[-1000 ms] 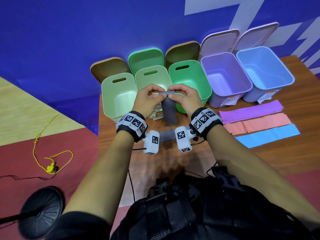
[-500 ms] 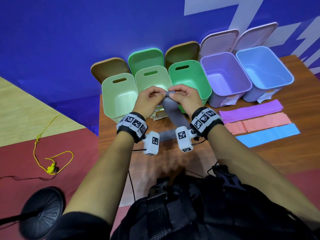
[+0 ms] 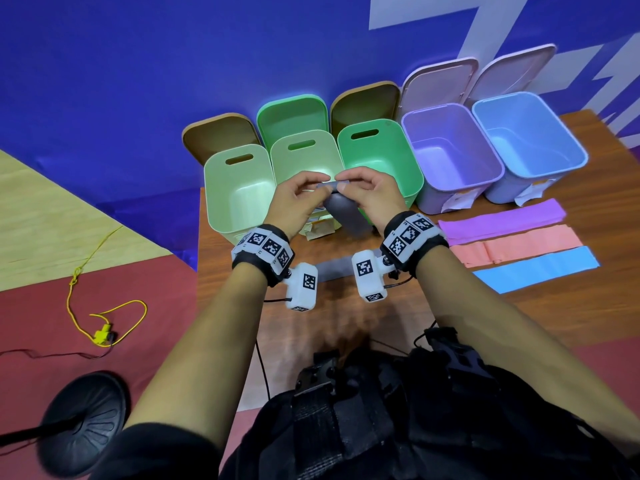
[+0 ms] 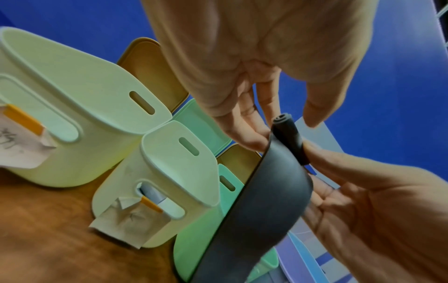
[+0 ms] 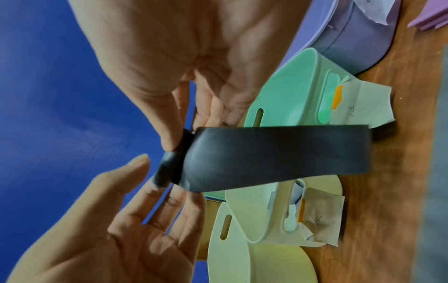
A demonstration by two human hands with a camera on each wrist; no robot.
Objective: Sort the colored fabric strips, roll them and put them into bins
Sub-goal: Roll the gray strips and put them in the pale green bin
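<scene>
Both hands, left [image 3: 298,199] and right [image 3: 367,195], pinch the rolled end of the grey strip [image 3: 343,216], held above the table [image 3: 571,306] near its back edge. It looks limp, light and smooth; better gripped at the roll's ends.

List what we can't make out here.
- Writing on the paper tags: too blurred in both wrist views.
- Near end of the grey strip: head view, hidden behind the wrist cameras.
- Floors of the green bins: partly blocked by the left hand and right hand.
</scene>
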